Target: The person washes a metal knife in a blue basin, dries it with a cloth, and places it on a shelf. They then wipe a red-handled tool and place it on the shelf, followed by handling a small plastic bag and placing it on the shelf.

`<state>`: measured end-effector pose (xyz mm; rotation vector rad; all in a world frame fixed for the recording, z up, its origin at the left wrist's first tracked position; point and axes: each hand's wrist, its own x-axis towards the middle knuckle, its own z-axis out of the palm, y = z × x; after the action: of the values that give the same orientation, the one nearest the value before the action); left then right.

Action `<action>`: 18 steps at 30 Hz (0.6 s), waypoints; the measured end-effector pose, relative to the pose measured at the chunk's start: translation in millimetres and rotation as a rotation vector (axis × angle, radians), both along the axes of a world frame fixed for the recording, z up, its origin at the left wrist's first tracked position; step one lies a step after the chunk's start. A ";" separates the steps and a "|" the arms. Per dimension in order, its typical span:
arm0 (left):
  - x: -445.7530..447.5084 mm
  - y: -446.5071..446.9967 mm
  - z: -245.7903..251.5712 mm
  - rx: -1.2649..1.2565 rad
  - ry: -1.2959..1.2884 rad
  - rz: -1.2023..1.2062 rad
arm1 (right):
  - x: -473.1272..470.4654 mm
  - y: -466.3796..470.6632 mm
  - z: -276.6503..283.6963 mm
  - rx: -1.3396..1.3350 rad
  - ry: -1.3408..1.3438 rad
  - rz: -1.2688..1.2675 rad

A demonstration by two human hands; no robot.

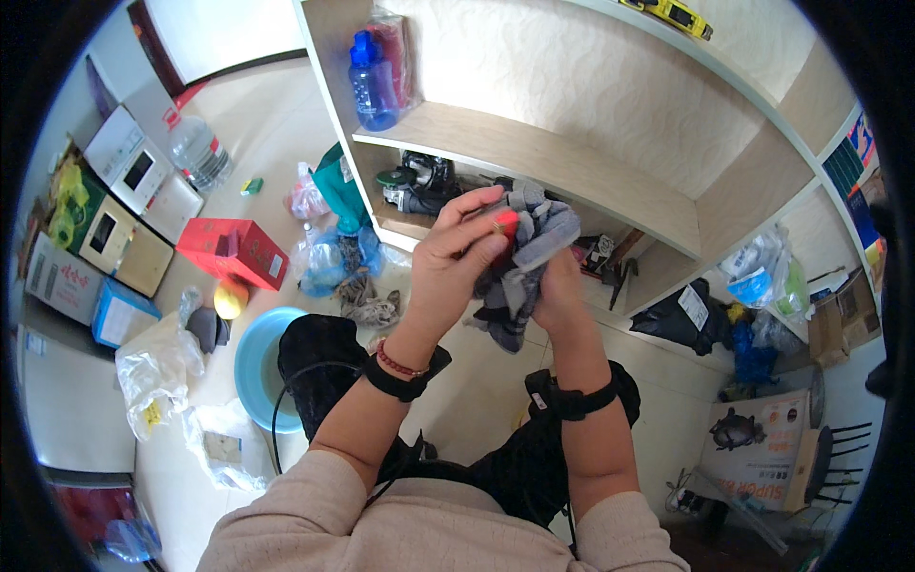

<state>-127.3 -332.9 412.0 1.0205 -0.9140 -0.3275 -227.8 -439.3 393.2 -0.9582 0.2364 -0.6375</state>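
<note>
In front of the shelf unit, my left hand [457, 250] grips a small red object [508, 223] between thumb and fingers. Most of that object is hidden, so its kind is unclear. A bunched grey striped cloth [547, 232] lies against it and hangs down below. My right hand [561, 289] holds the cloth from beneath, its fingers mostly covered by the folds. Just behind both hands is the low compartment of the wooden shelf unit [543, 154], where an angle grinder [411, 193] lies beside a black plastic bag [429, 170].
A blue water bottle [373, 86] stands on the shelf above. To the left are a light-blue basin [246, 372], a red box [232, 250] and a large clear jug [196, 150]. A yellow tape measure [675, 16] rests on the top shelf. Plastic bags [761, 268] fill the right side.
</note>
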 end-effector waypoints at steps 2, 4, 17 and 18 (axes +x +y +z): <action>0.2 -4.2 1.0 -0.107 0.420 -0.072 | -1.8 -7.8 -1.7 0.076 0.086 -0.006; 12.9 -0.4 -0.7 -0.204 0.694 -0.246 | -4.2 -0.7 15.7 0.095 0.138 0.018; 35.0 8.4 -10.1 -0.306 1.189 -0.599 | -3.6 2.2 22.1 -0.011 0.330 0.067; 28.4 10.8 -0.1 -0.244 1.078 -0.459 | -4.2 2.7 23.3 -0.101 0.347 0.048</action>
<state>-98.9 -322.1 411.9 0.2790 -0.1654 -1.0034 -232.1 -436.6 416.6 -1.1675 0.4910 -0.4388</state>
